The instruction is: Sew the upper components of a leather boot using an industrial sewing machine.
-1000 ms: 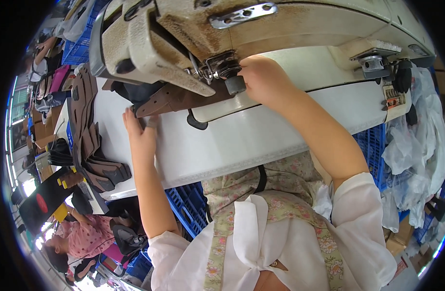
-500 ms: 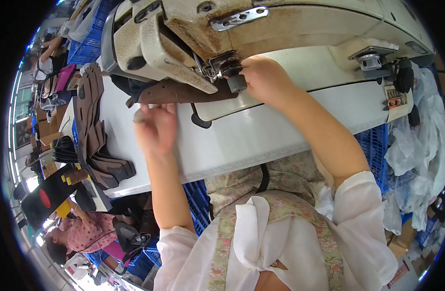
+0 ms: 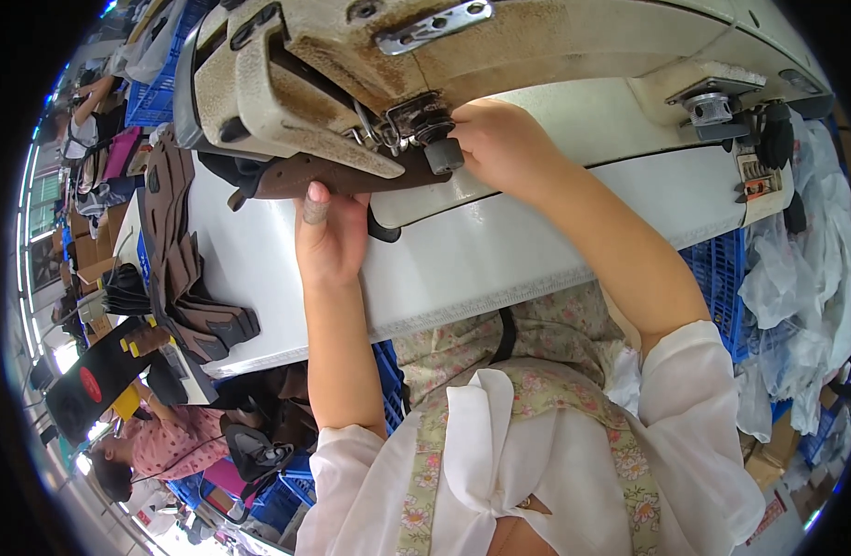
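A sewing machine (image 3: 536, 56) with a worn cream-coloured head stands over the white table. Beneath its needle area lies a brown leather-like piece (image 3: 351, 178), curved, with small holes and dark material at its left end. My left hand (image 3: 333, 243) grips the piece's near edge, thumb in front and other fingertips tucked under it. Grey wrapping covers part of the thumb. Just right of the machine's dark round knob (image 3: 444, 156), my right hand (image 3: 504, 144) is closed at the piece's right end. Its fingertips are partly hidden behind the knob.
Similar brown pieces (image 3: 170, 250) lie overlapping along the table's left side. Blue crates (image 3: 712, 287) and clear plastic bags (image 3: 782, 287) stand right of the table (image 3: 499, 250). A person in a pink dotted top (image 3: 180, 443) works at the lower left.
My left hand has moved right and up onto the brown piece's near edge. The piece and machine appear slightly further left in view. My right hand stays beside the knob.
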The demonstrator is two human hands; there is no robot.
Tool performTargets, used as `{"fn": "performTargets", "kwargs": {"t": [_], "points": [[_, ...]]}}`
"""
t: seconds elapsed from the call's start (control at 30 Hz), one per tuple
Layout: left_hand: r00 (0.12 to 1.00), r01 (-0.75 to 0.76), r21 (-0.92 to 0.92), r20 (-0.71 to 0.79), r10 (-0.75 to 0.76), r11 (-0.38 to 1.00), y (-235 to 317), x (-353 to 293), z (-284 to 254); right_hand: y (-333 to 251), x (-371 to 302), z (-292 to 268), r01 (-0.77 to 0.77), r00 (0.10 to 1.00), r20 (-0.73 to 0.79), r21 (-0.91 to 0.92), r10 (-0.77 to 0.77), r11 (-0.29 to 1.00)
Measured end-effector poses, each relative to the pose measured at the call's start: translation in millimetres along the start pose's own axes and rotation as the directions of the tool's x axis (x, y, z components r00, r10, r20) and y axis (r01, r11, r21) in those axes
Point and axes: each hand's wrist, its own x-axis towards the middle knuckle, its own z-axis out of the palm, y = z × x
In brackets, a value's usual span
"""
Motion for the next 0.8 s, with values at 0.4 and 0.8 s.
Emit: {"fn": "performTargets", "kwargs": {"t": [0.4, 0.8], "points": [[0.995, 0.033, 0.067, -0.101, -0.026, 0.997, 2.8, 0.9, 1.3, 1.5, -1.1, 2.6, -0.002, 1.0, -0.006, 0.001, 0.002, 1.0], [0.995, -0.014, -0.135, -0.099, 0.001, 0.991, -2.6, 3.4, 24.6, 1.8, -1.4, 2.5, 0.031, 0.999, -0.038, -0.002, -0.031, 1.0]]}}
